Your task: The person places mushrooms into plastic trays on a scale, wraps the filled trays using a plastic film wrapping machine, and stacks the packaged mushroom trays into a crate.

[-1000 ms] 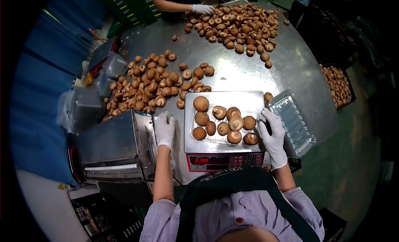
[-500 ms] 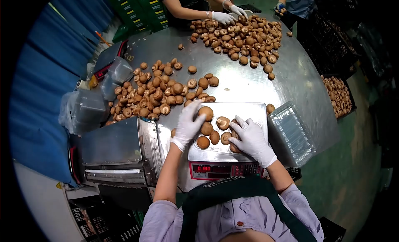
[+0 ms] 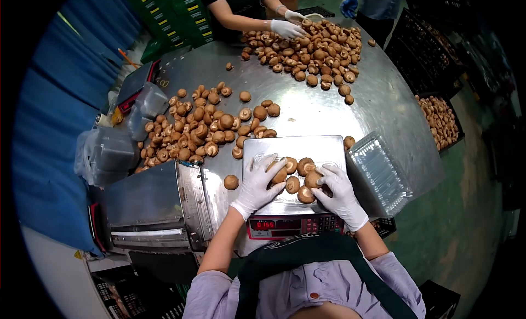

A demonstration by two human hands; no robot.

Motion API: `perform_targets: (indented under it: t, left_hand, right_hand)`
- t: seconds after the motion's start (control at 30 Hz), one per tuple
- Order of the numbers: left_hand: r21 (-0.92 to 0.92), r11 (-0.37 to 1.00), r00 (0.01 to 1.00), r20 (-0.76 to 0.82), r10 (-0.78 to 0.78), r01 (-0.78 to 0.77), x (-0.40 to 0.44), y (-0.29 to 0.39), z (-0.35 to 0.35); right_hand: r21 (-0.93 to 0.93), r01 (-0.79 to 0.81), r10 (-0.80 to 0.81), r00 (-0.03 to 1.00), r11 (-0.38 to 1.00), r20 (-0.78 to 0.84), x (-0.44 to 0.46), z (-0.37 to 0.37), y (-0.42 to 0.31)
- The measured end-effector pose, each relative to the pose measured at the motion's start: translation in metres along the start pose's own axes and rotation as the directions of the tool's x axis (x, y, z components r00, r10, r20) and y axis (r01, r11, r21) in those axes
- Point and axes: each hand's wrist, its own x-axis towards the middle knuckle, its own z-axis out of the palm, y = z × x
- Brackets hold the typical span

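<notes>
Several brown mushrooms (image 3: 293,184) lie bunched on the metal plate of a scale (image 3: 323,146). My left hand (image 3: 257,184), in a white glove, curls round mushrooms at the left of the bunch, its thumb in front. From the right, my gloved right hand (image 3: 341,195) has its fingertips and thumb on a mushroom (image 3: 313,180). Both palms face inward, and the hands partly hide the mushrooms they touch. Red digits glow on the scale's display (image 3: 266,224). A single mushroom (image 3: 231,182) rests on the table left of my left hand.
A mushroom pile (image 3: 192,127) lies left on the metal table (image 3: 296,102), a larger one (image 3: 318,50) at the back by a co-worker's gloved hands (image 3: 287,28). Clear plastic trays (image 3: 381,174) stand right of the scale. A metal machine (image 3: 148,195) stands left.
My left hand has come nearer to me and curled round the left mushrooms. The mushrooms on the scale sit closer together, and the displayed number has changed. The whole view has shifted slightly.
</notes>
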Motion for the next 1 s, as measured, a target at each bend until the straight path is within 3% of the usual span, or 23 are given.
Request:
perform_targets:
  t: [0.1,0.17,0.27,0.33,0.37,0.47,0.5,0.53,0.6,0.67,0.73,0.8,0.87,0.9,0.93,1.0]
  left_hand:
    - [-0.020,1.000,1.000,0.012,0.008,-0.008,-0.002,-0.003,0.000]
    - [-0.035,0.999,1.000,0.004,0.009,-0.009,-0.001,-0.003,-0.002]
    - [-0.180,0.978,0.995,0.009,-0.104,0.104,0.002,-0.008,0.000]
    - [-0.523,0.829,0.953,-0.099,-0.288,0.196,0.002,-0.005,0.000]
    - [-0.573,0.795,0.930,-0.144,-0.337,0.200,0.002,-0.005,0.003]
    - [-0.559,0.808,0.866,-0.294,-0.404,0.187,-0.002,-0.005,0.011]
    - [-0.497,0.857,0.890,-0.318,-0.326,0.136,-0.002,-0.002,0.007]
    - [-0.298,0.950,0.934,-0.307,-0.184,0.089,-0.003,-0.002,0.005]
    - [-0.185,0.982,0.950,-0.301,-0.079,0.023,-0.002,-0.001,0.005]
    - [-0.153,0.987,0.954,-0.288,-0.081,0.037,-0.005,-0.009,0.015]
    - [-0.667,0.727,0.867,-0.255,-0.428,0.163,-0.004,-0.012,0.020]
    - [-0.661,0.735,0.868,-0.269,-0.417,0.148,-0.003,-0.014,0.019]
    - [-0.748,0.648,0.820,-0.277,-0.501,0.143,-0.001,-0.022,0.023]
    - [-0.867,0.477,0.820,-0.167,-0.547,0.142,0.000,-0.030,0.025]
    - [-0.864,0.485,0.818,-0.178,-0.547,0.136,-0.001,-0.035,0.026]
    - [-0.880,0.463,0.808,-0.198,-0.555,0.103,-0.002,-0.041,0.028]
  right_hand:
    - [0.016,-0.011,0.011,1.000,1.000,-0.028,0.002,0.003,0.000]
    - [0.105,-0.101,0.107,0.993,0.989,-0.052,0.000,0.013,0.002]
    - [0.110,-0.098,0.106,0.992,0.989,-0.066,0.005,0.013,0.003]
    - [0.080,-0.069,0.076,0.993,0.994,-0.086,0.005,0.012,0.001]
    - [0.100,-0.096,0.105,0.990,0.990,-0.090,0.004,0.011,-0.001]
    - [0.113,-0.118,0.129,0.987,0.987,-0.098,0.005,0.009,0.000]
    - [0.097,-0.117,0.126,0.987,0.988,-0.095,0.005,0.009,0.000]
    - [0.080,-0.116,0.123,0.988,0.990,-0.094,0.006,0.009,0.001]
    - [0.053,-0.131,0.135,0.988,0.990,-0.079,0.014,0.005,-0.005]
    - [0.026,-0.147,0.148,0.987,0.989,-0.065,0.024,0.005,-0.010]
    - [-0.137,-0.112,0.112,0.994,0.984,-0.006,0.044,0.007,-0.009]
    - [-0.161,-0.129,0.144,0.986,0.978,0.086,0.057,0.016,-0.009]
    - [-0.337,-0.063,0.143,0.965,0.939,0.219,0.070,0.030,-0.010]
    - [-0.365,-0.022,0.142,0.942,0.931,0.305,0.070,0.039,-0.008]
    - [-0.396,0.020,0.125,0.933,0.918,0.338,0.069,0.047,-0.008]
    - [-0.254,0.019,0.066,0.945,0.967,0.321,0.069,0.053,-0.007]
